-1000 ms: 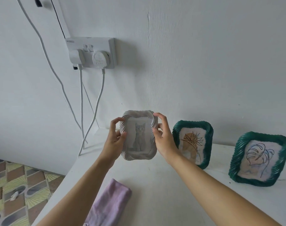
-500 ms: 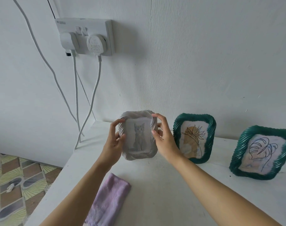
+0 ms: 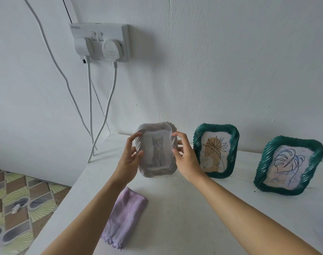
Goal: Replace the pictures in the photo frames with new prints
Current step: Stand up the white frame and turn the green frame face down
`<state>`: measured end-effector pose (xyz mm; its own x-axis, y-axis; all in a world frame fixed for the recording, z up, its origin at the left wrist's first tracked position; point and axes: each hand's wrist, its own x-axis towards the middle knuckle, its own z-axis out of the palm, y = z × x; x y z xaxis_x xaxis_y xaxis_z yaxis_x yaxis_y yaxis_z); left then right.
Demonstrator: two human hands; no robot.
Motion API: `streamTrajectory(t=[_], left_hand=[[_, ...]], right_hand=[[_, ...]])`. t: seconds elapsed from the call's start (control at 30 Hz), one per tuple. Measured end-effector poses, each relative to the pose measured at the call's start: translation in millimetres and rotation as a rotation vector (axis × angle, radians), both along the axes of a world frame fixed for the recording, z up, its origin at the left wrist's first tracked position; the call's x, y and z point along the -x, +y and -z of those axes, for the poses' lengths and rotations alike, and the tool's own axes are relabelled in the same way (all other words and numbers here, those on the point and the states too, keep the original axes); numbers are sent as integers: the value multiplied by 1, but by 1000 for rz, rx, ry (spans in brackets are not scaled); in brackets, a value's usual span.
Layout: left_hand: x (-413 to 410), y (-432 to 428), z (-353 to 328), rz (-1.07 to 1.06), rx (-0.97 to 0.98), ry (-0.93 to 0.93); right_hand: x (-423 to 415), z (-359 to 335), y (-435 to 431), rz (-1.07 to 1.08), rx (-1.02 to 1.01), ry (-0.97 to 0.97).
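In the head view, the word FUSED can be read on the round plug (image 3: 111,50) in the wall socket (image 3: 100,28). The smaller print beneath it and the mark at the socket's top left corner cannot be made out. A white frame (image 3: 155,173) with a cat print (image 3: 158,152) is held upright at the back of the table (image 3: 175,208). Its left side is gripped by the left hand (image 3: 128,160) and its right side by the right hand (image 3: 186,158), each with the thumb on the front; most of the other fingers are hidden behind it. Whether its lower edge touches the table cannot be told. Just to its right a green middle frame (image 3: 216,127) is partly covered by the right hand, and a green right frame (image 3: 297,142) stands farther along. A lilac cloth (image 3: 125,216) is laid beside the left forearm. Both forearms are cut off by the lower edge, and the cables (image 3: 90,100) by the table's edge.
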<state>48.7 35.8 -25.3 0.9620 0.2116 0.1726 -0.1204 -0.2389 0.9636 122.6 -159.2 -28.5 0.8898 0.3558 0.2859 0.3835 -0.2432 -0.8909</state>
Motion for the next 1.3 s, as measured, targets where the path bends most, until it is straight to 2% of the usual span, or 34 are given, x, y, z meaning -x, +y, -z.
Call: streamTrajectory(t=[0.17,0.37,0.6,0.77,0.9,1.07,1.3], left_hand=[[14,-5,-8,-89,32,-1],[36,-26,-25,-376,-72,-47],[39,-82,-51,-89,60,-105],[18,-128,-44,-4,55,-58],[-1,-158,-31,13,13,-5],[-19,-180,-19,34,107,-2],[-35,-177,-3,7,75,41]], right_hand=[[8,-6,-4,16,24,36],[27,-32,-25,24,17,21],[53,-53,-93,259,-131,-65],[55,-43,-139,456,-205,-37],[48,-30,-158,468,-126,21],[34,-20,-162,385,11,116],[13,-15,-158,300,-16,215]])
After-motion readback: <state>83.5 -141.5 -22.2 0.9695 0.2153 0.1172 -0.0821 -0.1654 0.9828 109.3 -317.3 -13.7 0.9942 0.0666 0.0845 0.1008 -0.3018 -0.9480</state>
